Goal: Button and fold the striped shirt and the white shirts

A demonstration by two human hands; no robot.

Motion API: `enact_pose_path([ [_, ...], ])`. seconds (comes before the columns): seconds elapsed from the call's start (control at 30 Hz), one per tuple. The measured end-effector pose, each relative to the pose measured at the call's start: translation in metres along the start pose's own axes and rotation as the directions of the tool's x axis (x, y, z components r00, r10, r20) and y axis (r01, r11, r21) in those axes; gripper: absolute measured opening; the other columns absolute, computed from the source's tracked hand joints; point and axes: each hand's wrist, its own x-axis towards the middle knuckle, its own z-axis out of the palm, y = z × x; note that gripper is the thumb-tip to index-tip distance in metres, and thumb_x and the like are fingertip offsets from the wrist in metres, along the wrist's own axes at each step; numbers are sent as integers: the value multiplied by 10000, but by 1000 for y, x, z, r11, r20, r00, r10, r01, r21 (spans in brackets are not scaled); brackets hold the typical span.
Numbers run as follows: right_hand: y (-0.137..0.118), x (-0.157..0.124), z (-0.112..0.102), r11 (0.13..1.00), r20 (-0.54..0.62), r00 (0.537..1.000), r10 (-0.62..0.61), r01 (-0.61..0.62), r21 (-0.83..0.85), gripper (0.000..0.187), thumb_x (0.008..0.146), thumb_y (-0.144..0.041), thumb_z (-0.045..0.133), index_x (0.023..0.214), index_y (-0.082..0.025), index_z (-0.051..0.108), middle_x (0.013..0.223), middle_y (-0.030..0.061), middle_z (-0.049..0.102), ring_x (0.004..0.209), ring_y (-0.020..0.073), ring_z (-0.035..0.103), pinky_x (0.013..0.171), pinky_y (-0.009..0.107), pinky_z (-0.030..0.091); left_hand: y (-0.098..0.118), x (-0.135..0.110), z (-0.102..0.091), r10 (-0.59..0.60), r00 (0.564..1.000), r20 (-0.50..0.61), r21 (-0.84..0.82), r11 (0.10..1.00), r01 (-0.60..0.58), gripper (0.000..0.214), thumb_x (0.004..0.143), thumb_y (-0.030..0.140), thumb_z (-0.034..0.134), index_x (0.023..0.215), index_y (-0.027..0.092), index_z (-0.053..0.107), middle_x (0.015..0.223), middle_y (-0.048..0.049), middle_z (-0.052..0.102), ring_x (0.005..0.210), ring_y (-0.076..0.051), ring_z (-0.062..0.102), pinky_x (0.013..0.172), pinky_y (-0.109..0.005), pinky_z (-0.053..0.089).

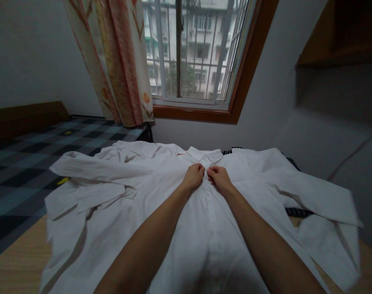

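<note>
A white button-up shirt (235, 171) lies spread out before me, its collar at the far end and its sleeves out to both sides. My left hand (194, 176) is closed on the front placket just below the collar. Close beside it, my right hand (219, 178) pinches the other side of the placket. The two sets of fingertips are a small gap apart. Whether a button is between them is too small to tell. More white cloth lies under the shirt on the left.
A wooden tabletop (20, 253) shows at the lower left. To the left is a bed with a checked cover (17, 163). Black-and-white striped cloth (298, 212) peeks out under the right sleeve. Beyond are a curtain (121, 61) and a barred window (198, 53).
</note>
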Motion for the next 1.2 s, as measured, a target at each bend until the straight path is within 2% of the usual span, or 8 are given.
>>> enact_pose_path([
  [0.23,7,-3,2,921,-119,959,-256,205,-331,177,737,-345,563,712,-184,633,664,31,669,616,169,601,600,272,461,4,-4,4,-47,998,-39,18,999,48,162,821,150,527,791,131,685,800,-74,692,752,-167,602,703,-250,422],
  [0.4,5,-4,1,898,-110,955,-275,214,-385,184,748,-336,576,745,-177,668,720,46,700,668,184,628,664,283,462,9,-9,9,-52,991,-122,16,998,55,129,819,119,538,828,156,661,880,-71,694,839,-179,604,759,-259,425],
  [0.6,-4,-12,4,834,-145,934,-326,212,-509,166,772,-306,559,764,-190,677,752,47,709,689,187,626,709,294,458,13,-12,11,-67,982,-177,-72,996,55,124,801,84,528,820,168,618,824,-44,673,796,-163,592,732,-256,420],
  [0.73,-5,-13,5,849,-180,923,-340,219,-480,168,759,-304,553,745,-184,671,733,50,698,678,186,619,695,293,457,12,-12,11,-52,972,-229,-94,995,32,173,761,43,509,840,180,579,779,-18,641,757,-155,572,695,-251,403],
  [0.87,1,-5,6,950,-175,962,-212,160,-269,183,731,-336,554,733,-176,643,650,30,658,594,170,594,567,264,452,11,-11,10,-7,972,-233,-74,997,-10,198,750,37,501,863,196,536,745,11,605,728,-144,556,663,-238,383],
  [1.03,8,1,3,977,-194,975,-112,72,-201,221,751,-356,517,799,-171,628,584,5,621,507,164,566,462,250,428,8,-13,7,71,980,-188,96,994,-54,148,827,102,487,921,196,552,800,-23,636,774,-169,582,699,-261,398],
  [1.13,7,-1,-3,940,-272,944,-187,90,-330,201,779,-313,502,835,-172,634,747,52,679,670,188,615,632,287,486,2,-15,5,87,983,-164,289,957,-37,167,897,188,450,1002,183,580,953,-90,665,931,-224,592,810,-329,414],
  [1.2,6,-5,-7,837,-229,934,-275,115,-536,200,795,-273,506,880,-167,653,902,90,697,851,220,624,793,324,475,-3,-18,4,122,987,-101,392,917,-74,225,921,199,408,1047,182,593,1086,-119,657,1095,-264,546,937,-413,375],
])
